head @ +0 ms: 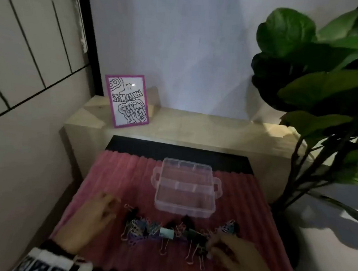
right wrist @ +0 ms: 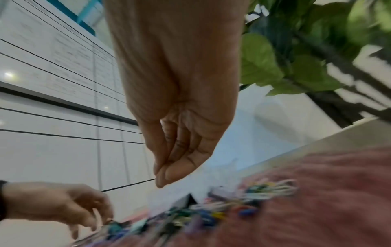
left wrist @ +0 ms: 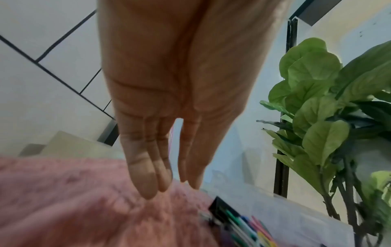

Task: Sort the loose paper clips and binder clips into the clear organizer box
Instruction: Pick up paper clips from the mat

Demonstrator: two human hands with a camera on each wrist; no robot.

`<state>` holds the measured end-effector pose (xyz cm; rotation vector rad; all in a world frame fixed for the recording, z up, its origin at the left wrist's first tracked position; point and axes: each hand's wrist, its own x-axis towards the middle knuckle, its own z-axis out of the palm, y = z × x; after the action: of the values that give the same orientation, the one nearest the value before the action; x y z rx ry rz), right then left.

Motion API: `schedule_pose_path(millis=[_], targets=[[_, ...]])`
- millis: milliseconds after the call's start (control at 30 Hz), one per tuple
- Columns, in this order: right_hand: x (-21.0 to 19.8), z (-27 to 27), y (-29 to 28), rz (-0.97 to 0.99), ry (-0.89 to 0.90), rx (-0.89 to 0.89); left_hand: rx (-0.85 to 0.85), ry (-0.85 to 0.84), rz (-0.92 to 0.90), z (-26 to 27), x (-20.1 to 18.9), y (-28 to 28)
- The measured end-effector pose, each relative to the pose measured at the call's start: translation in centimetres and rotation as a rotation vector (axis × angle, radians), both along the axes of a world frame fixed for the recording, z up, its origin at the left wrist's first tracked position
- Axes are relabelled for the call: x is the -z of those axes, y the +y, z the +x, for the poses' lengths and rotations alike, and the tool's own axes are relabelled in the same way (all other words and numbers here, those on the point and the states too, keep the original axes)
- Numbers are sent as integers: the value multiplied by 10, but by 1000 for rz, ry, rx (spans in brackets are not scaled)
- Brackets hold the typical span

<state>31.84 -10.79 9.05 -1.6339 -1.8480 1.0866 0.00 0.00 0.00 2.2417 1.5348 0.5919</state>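
The clear organizer box (head: pixel 184 208) stands open on a pink ribbed mat (head: pixel 118 173), with nothing visible inside it. In front of it lies a row of coloured paper clips and binder clips (head: pixel 156 231), also seen as a clip pile (right wrist: pixel 211 212). My left hand (head: pixel 112 209) hovers at the pile's left end. Its fingers (left wrist: pixel 148 187) are straight, point down and hold nothing. My right hand (head: pixel 211 246) is at the pile's right end, beside a black binder clip (head: pixel 200 242). The right hand (right wrist: pixel 161 175) has thumb and fingertips drawn together. No clip shows between them.
A large leafy plant (head: pixel 326 82) overhangs the right side. A purple-framed drawing (head: pixel 127 101) leans on the pale ledge behind the mat. A tiled wall closes in on the left. A light teal binder clip (head: pixel 166 233) lies mid-pile.
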Motion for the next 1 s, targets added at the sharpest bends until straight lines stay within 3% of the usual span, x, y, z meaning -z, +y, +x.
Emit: schedule_pose_path(millis=[33, 67, 100, 200, 267, 400, 600, 833, 1000], targets=[[0, 12, -12, 25, -6, -106, -21, 16, -115, -1, 3, -1], [20, -28, 12, 81, -83, -109, -34, 29, -249, 1, -1, -5], [32, -32, 15, 86, -114, -144, -11, 53, -325, 1, 0, -7], [59, -73, 35, 220, -87, -275, 41, 114, -391, 11, -4, -15], [66, -90, 48, 335, -160, -282, 15, 153, -356, 16, -7, -18], [78, -116, 70, 442, -302, -309, 5, 47, -124, 23, -15, -27], [93, -117, 79, 307, -523, -391, 212, 189, -59, 51, -14, -32], [88, -107, 72, 378, -374, -311, 191, 254, -57, 52, -2, -37], [80, -93, 84, 203, -103, -190, 150, 218, -67, 49, -9, -24]])
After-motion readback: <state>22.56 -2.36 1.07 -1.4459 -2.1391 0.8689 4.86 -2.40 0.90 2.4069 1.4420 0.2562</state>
